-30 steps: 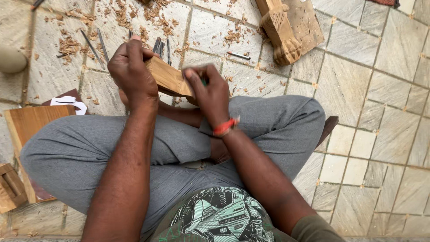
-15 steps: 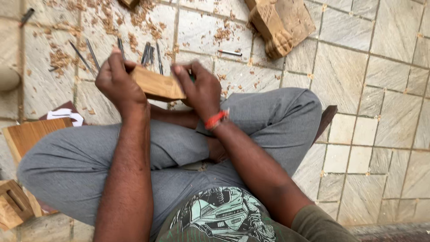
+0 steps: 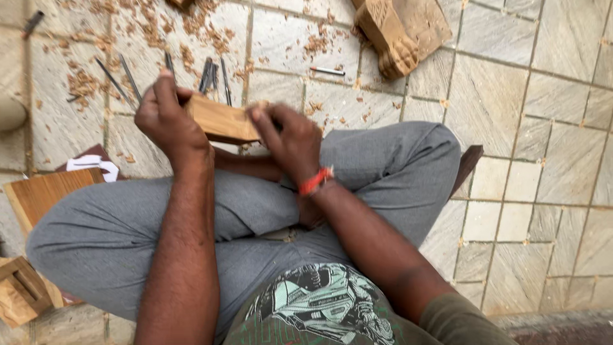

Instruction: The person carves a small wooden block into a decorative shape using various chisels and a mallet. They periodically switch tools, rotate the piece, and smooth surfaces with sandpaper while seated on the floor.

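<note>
Above the crossed legs (image 3: 255,217), left hand (image 3: 167,118) and right hand (image 3: 290,137) clamp a wood block (image 3: 223,120) between closed fingers, turning it for inspection; chisels (image 3: 207,73) beyond wait.

The person wears loose grey trousers (image 3: 128,236) and an olive-green T-shirt (image 3: 447,322) with a pale green and white print (image 3: 319,303) on the chest. Both forearms are bare. A red-orange thread band (image 3: 316,181) circles the right wrist.

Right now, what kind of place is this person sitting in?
Probably a wood-carving workspace on a stone-tiled floor: wood shavings, metal carving tools and a carved wooden piece lie around.
</note>
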